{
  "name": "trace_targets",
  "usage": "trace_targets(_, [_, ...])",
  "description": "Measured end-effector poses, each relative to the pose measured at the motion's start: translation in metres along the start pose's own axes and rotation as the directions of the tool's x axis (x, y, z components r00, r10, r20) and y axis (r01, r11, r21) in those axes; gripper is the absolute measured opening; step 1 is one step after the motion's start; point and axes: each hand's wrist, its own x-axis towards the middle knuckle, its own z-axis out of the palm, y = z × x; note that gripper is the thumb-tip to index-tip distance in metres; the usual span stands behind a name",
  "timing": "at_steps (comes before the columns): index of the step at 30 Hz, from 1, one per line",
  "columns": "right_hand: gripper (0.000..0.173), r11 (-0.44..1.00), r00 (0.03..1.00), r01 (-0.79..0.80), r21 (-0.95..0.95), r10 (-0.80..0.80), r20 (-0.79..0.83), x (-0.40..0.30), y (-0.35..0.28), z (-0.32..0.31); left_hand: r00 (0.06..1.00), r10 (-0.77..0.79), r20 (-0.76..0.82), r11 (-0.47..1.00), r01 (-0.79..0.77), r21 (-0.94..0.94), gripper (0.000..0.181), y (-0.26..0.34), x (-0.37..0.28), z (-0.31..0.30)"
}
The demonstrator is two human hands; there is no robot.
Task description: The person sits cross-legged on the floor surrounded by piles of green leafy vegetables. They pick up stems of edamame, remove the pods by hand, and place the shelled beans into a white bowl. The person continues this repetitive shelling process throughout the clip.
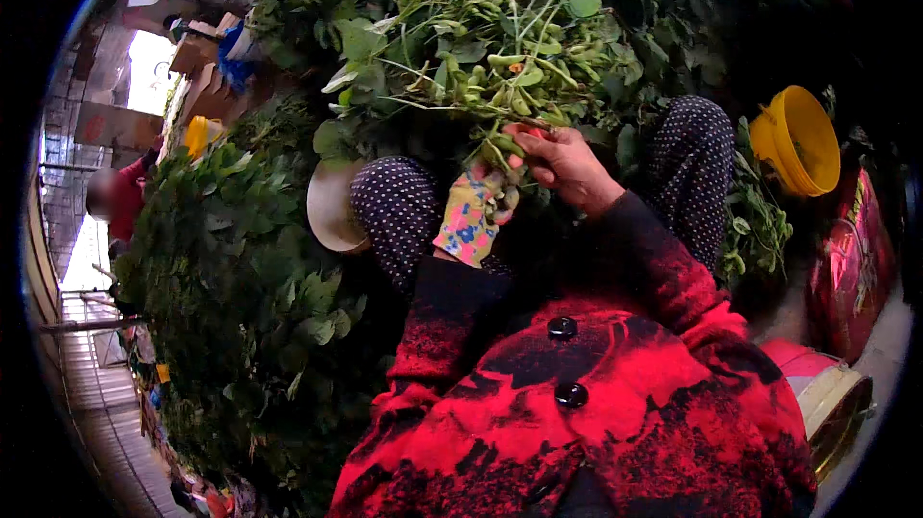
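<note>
My left hand (472, 215), in a flowered yellow and pink glove, is closed around a soybean stem with green pods (496, 150). The bare fingers of my right hand (570, 165) pinch at the same pods, just above the glove. Something orange-red (535, 132) shows at the right fingertips; its shape is partly hidden. Right beyond both hands spreads a heap of cut soybean plants (519, 71), with pods, stems and broad leaves. Both hands are between my knees, which are in dark dotted trousers (689, 172).
A white bucket (333, 204) stands by my left knee. To the right are a yellow bucket (807, 139), a shiny red bag (851, 266) and a round container (829, 403). Leafy plants (238, 302) are piled at left. Behind them is another person (126, 194), near cardboard boxes (205, 89).
</note>
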Motion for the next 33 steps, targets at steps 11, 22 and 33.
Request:
trace_targets(11, [0.032, 0.999, 0.991, 0.030, 0.043, -0.035, 0.127, -0.001, 0.007, -0.010, 0.999, -0.009, -0.048, 1.000, 0.009, -0.019, 0.023, -0.002, 0.005, -0.009])
trace_targets(22, [0.036, 0.993, 0.997, 0.071, -0.090, -0.069, 0.030, 0.000, 0.006, -0.005, 0.993, -0.021, -0.120, 1.000, 0.021, -0.003, 0.010, -0.035, -0.009, -0.005])
trace_targets(33, [0.034, 0.885, 0.946, 0.306, -0.350, -0.323, 0.012, -0.006, 0.000, 0.004, 0.913, 0.311, -0.265, 0.906, -0.201, 0.373, 0.016, -0.030, 0.012, 0.014])
